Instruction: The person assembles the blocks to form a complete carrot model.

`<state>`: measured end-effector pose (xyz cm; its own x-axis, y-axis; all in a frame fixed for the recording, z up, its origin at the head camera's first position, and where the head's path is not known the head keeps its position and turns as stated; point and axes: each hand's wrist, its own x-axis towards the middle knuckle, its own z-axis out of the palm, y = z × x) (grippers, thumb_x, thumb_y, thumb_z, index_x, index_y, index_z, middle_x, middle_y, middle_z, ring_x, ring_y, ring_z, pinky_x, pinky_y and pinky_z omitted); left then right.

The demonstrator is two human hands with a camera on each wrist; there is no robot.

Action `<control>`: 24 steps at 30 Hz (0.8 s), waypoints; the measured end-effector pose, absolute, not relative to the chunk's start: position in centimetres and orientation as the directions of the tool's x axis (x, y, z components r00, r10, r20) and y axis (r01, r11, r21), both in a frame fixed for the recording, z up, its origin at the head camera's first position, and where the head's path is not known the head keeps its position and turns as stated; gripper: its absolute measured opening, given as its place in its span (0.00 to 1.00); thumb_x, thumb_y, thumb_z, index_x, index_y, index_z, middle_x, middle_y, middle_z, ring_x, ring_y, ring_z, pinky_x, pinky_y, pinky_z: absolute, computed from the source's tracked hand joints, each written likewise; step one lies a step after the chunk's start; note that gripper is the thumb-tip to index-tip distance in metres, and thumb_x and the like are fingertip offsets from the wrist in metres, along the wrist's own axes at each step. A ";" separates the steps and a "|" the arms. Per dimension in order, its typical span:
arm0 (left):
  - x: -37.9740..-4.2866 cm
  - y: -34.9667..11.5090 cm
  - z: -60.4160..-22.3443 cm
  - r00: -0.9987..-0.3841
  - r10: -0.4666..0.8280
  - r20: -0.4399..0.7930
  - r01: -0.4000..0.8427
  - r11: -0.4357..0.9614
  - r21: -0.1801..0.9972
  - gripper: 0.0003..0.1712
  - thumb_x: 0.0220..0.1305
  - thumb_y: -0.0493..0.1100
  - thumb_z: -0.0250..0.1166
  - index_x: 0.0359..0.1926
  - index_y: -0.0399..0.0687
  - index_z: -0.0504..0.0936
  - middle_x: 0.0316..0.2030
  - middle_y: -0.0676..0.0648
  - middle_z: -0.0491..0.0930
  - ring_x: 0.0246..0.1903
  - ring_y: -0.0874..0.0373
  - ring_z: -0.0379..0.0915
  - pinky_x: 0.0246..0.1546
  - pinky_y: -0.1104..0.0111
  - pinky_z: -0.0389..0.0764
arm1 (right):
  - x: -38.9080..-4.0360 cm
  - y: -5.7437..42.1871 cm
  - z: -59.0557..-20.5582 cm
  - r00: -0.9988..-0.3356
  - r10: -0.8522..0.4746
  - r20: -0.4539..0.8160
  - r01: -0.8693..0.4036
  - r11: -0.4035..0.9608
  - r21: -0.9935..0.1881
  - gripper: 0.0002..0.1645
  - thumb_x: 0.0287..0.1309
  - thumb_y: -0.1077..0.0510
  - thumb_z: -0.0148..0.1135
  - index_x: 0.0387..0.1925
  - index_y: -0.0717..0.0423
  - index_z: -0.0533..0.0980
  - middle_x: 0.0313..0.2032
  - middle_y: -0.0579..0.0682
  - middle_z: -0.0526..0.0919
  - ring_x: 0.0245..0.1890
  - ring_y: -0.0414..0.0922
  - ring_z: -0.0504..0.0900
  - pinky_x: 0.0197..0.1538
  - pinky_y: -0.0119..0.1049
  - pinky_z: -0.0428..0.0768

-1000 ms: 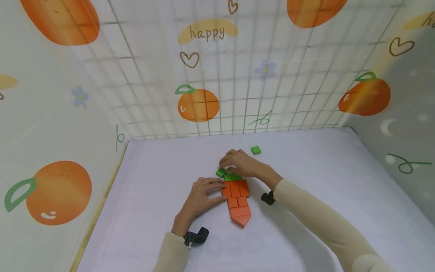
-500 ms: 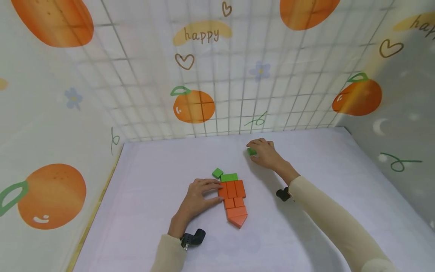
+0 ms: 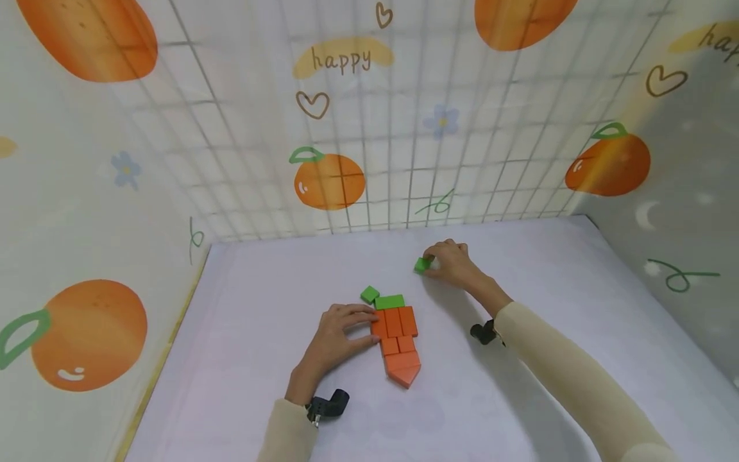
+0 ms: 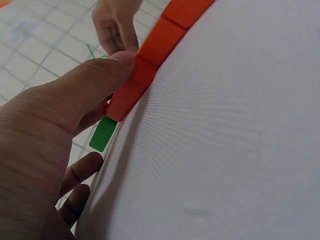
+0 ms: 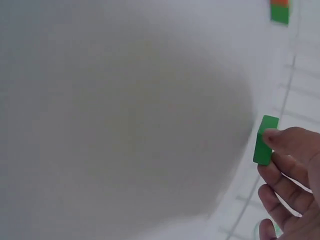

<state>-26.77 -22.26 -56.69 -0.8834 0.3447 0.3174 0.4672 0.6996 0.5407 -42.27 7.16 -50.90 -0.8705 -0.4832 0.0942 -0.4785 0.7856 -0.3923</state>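
Several orange blocks (image 3: 392,322) lie flat and close together on the table, ending in a pointed piece (image 3: 404,375) at the near end. A green rectangular block (image 3: 389,301) lies along their far end, with a small green block (image 3: 370,294), turned cornerwise, at its left. My left hand (image 3: 331,337) rests beside the orange blocks, thumb and fingertips touching their left side. Farther back and to the right, my right hand (image 3: 456,264) pinches another small green block (image 3: 421,265). The right wrist view shows the thumb on one face of this block (image 5: 265,142).
The pale tabletop (image 3: 265,289) meets a patterned curtain (image 3: 340,115) at the back and both sides. Each wrist carries a small black camera (image 3: 331,404). A yellowish edge (image 3: 164,353) runs along the table's left side.
My right hand has moved from the green blocks at the far end of the orange ones to the separate green block, taken hold of it and drawn it slightly nearer. My left hand stays put.
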 end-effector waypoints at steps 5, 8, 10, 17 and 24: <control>-27.0 -22.5 -56.4 -0.886 0.345 0.310 0.463 0.706 0.536 0.23 0.60 0.63 0.71 0.55 0.67 0.85 0.59 0.65 0.76 0.56 0.61 0.66 0.55 0.54 0.64 | -39.8 5.6 -50.0 -0.851 -0.509 0.130 -0.514 0.756 -0.405 0.19 0.55 0.57 0.74 0.48 0.57 0.83 0.45 0.49 0.84 0.55 0.54 0.73 0.58 0.60 0.59; -27.1 -22.5 -56.4 -0.892 0.344 0.294 0.452 0.716 0.533 0.24 0.60 0.64 0.70 0.56 0.67 0.85 0.60 0.64 0.76 0.56 0.60 0.66 0.55 0.54 0.65 | -38.5 4.9 -50.2 -0.849 -0.512 0.133 -0.520 0.762 -0.385 0.18 0.54 0.56 0.74 0.47 0.55 0.83 0.45 0.48 0.84 0.55 0.53 0.73 0.58 0.60 0.59; -27.2 -22.5 -56.4 -0.893 0.345 0.290 0.450 0.718 0.531 0.24 0.60 0.64 0.70 0.56 0.67 0.85 0.60 0.63 0.76 0.56 0.59 0.66 0.55 0.54 0.65 | -38.0 4.5 -50.4 -0.849 -0.511 0.131 -0.520 0.767 -0.376 0.19 0.54 0.55 0.74 0.47 0.55 0.83 0.45 0.48 0.84 0.55 0.53 0.73 0.59 0.59 0.60; -27.2 -22.5 -56.6 -0.887 0.343 0.308 0.460 0.712 0.531 0.24 0.60 0.63 0.70 0.56 0.67 0.85 0.59 0.62 0.77 0.56 0.58 0.67 0.57 0.51 0.65 | -37.2 3.8 -51.2 -0.854 -0.508 0.116 -0.512 0.778 -0.363 0.19 0.54 0.53 0.75 0.47 0.54 0.84 0.44 0.47 0.84 0.54 0.52 0.73 0.59 0.58 0.60; -27.3 -22.4 -57.0 -0.896 0.311 0.317 0.442 0.695 0.568 0.27 0.58 0.64 0.71 0.58 0.67 0.84 0.60 0.63 0.76 0.57 0.59 0.67 0.58 0.50 0.65 | -36.1 4.0 -51.3 -0.855 -0.508 0.105 -0.507 0.775 -0.377 0.21 0.55 0.51 0.75 0.49 0.54 0.83 0.45 0.47 0.83 0.52 0.52 0.74 0.57 0.59 0.61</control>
<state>-27.31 -22.41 -56.98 -0.8962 0.3107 0.3168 0.4415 0.6949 0.5677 -36.10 3.98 -51.32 -0.8550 -0.5078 0.1052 -0.5068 0.7751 -0.3773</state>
